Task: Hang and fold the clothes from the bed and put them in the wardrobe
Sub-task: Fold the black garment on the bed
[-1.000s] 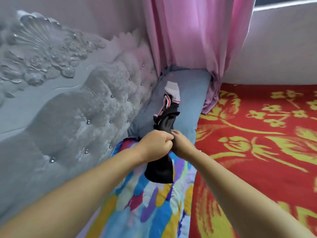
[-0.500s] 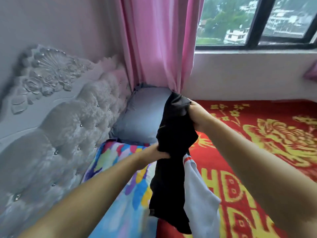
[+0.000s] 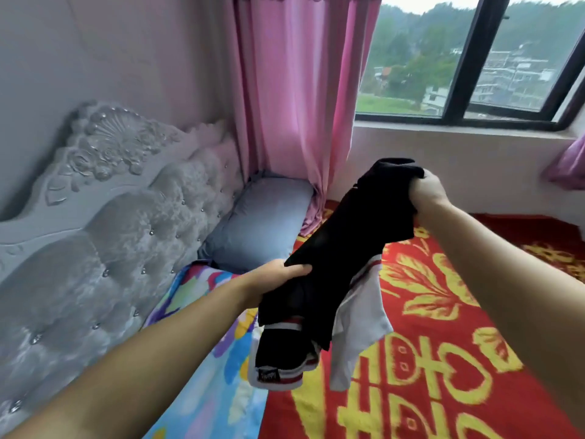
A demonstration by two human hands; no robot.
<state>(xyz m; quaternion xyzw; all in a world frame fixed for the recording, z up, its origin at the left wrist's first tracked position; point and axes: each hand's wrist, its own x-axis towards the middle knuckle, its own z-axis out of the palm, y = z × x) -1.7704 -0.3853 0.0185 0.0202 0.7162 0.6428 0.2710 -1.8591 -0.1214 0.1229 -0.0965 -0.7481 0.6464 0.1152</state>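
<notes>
The bunched black fabric garment with white, red-striped trim (image 3: 342,248) hangs in the air above the bed (image 3: 443,343), gripped by both hands. Its long axis slants from the right hand (image 3: 427,190), higher and nearer the window-side edge, down to the left hand (image 3: 278,277) nearer the headboard edge.

Soft window (image 3: 474,58) daylight, blurred edges

To the left the tufted headboard (image 3: 104,236) walls off the bed, with a blue-grey pillow (image 3: 259,223) and a patterned pillow (image 3: 202,315) lying against its foot. Behind, the pink curtain (image 3: 294,99) hangs down to the bed corner and the window wall (image 3: 474,172) closes the far side. To the right the red bedspread (image 3: 443,359) lies open, with room above it for hands to pass.
</notes>
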